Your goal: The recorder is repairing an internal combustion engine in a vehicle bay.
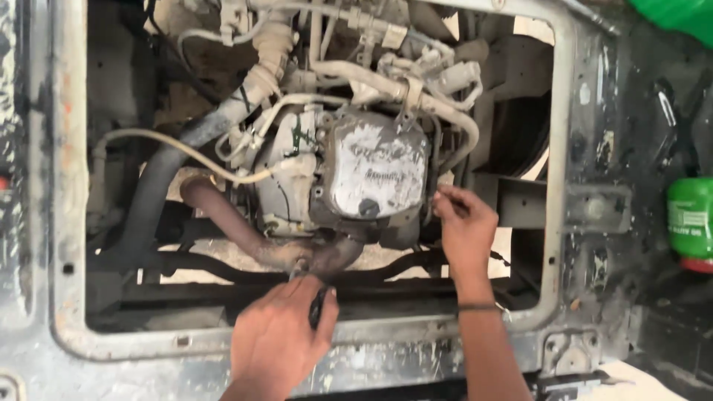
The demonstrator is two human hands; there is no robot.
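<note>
I look down through a rectangular opening in a dirty metal frame (564, 223) at a dust-covered engine (375, 171). My left hand (278, 338) is at the bottom centre, closed around a dark slim tool (318, 306) whose tip meets the rusty exhaust pipe (245, 234) below the engine. My right hand (464, 226) reaches to the right side of the engine cover, fingers pinched on something small and dark at its edge; what it is cannot be made out. A thin dark band circles the right wrist.
Pale hoses and wiring (356, 70) crowd the top of the bay. A grey hose (160, 186) runs down the left. A green bottle with a red cap (691, 223) lies on the right, and a green object (679, 15) sits at the top right corner.
</note>
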